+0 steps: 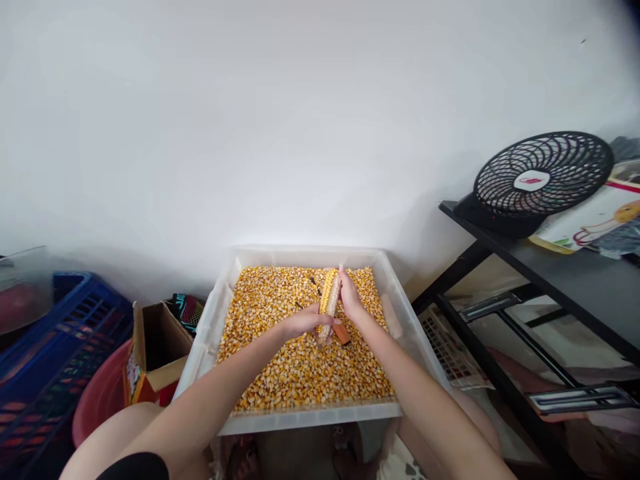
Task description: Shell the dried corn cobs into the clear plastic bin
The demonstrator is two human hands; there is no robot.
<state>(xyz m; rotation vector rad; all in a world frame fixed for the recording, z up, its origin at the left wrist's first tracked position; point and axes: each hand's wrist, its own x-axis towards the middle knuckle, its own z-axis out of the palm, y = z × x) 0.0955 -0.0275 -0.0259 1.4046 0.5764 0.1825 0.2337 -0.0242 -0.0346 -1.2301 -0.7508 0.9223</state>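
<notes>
I see a clear plastic tub (210, 320) of loose corn kernels (300, 367) on the floor. Left of it sit a cardboard box (155, 347), a red basin (103, 397) and a blue crate (55, 353).

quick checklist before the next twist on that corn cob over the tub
1. Cob held at both ends: ok. The left hand grips the lower end of the corn cob and the right hand wraps the upper part.
2. Cob over the tub: ok. It sits above the loose kernels, well inside the rim of the clear tub.
3. Kernels left on the cob: ok. The upper part is yellow; the lower end looks bare.
4. Orange-handled tool clear of the fingers: cannot tell. It lies right under the hands, partly hidden.
5. Room in the tub: ok. The kernel layer stays below the walls.
</notes>
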